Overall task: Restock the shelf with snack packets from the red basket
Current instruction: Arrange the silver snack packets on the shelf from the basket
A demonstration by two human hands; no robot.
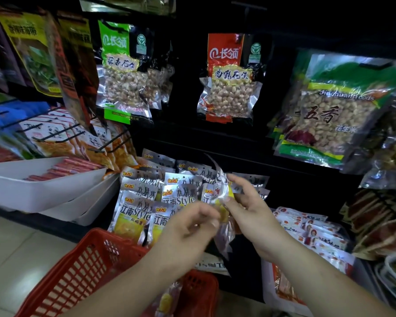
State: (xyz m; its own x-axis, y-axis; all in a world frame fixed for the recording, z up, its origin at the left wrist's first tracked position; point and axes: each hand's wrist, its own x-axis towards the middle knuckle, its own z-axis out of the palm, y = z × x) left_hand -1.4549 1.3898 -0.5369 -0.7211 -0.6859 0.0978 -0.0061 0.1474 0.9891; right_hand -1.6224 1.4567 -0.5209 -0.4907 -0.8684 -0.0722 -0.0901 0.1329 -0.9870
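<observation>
Two hands meet on one silver snack packet (223, 197), held above the far rim of the red basket (89, 259). Basket cut off by the bottom edge. Its contents are mostly hidden behind the left forearm; only a yellow-and-pink scrap of loose packets (167, 298) shows. Left hand (188, 229) blurred, fingers curled, pinching the packet's lower edge. Right hand (249, 213) pinches the middle with its thumb, index finger raised. Packet crumpled, print unreadable. Just behind: shelf row (137, 209) of matching silver packets, partly covered by the hands. Farther up hang peanut bags (229, 81); shelf top lost in dark.
</observation>
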